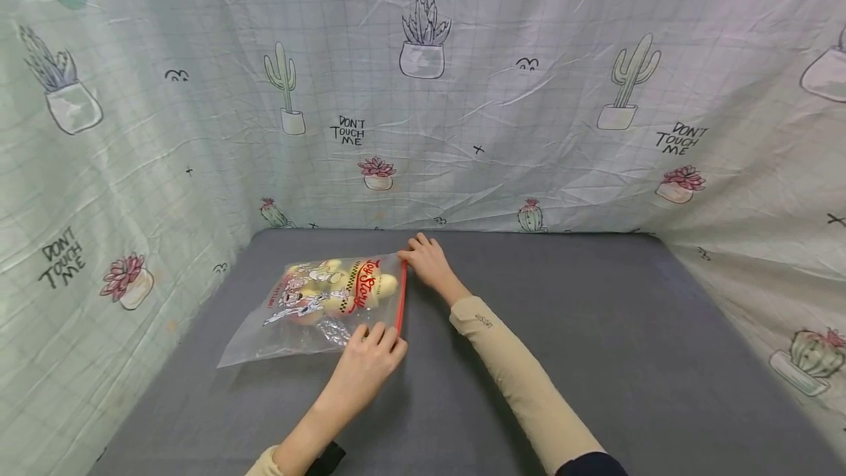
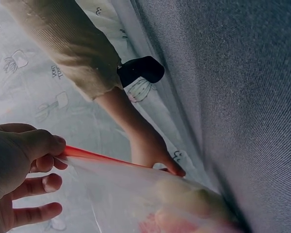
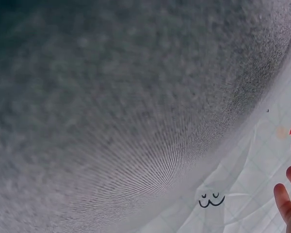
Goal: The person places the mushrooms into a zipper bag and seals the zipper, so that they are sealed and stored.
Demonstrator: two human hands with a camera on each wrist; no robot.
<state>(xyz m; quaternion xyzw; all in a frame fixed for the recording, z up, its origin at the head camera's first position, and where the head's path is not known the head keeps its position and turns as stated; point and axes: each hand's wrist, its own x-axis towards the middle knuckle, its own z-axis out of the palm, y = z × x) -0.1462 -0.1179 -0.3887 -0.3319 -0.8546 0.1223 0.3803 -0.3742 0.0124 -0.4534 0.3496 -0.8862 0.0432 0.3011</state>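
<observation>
A clear plastic zip bag (image 1: 251, 340) printed with "Toy Story" lettering and cartoon figures spreads to the left, its red-edged end facing right. Yellow and reddish rounded things (image 1: 386, 285) show through the plastic. My left hand (image 1: 371, 355) pinches the near end of the red strip (image 1: 402, 292) between thumb and forefinger; in the left wrist view its other fingers (image 2: 39, 187) stand apart from the bag. At the far end of that strip, my right hand (image 1: 432, 264) pinches the corner. Only its fingertips (image 3: 283, 201) appear at the right wrist view's edge, beside a red bit of the strip.
A dark grey cloth-covered table (image 1: 595, 351) lies under the hands. Behind it and along both sides hangs a pale curtain (image 1: 482, 116) printed with cacti and potted plants. A small black object (image 1: 326, 459) shows by the left wrist.
</observation>
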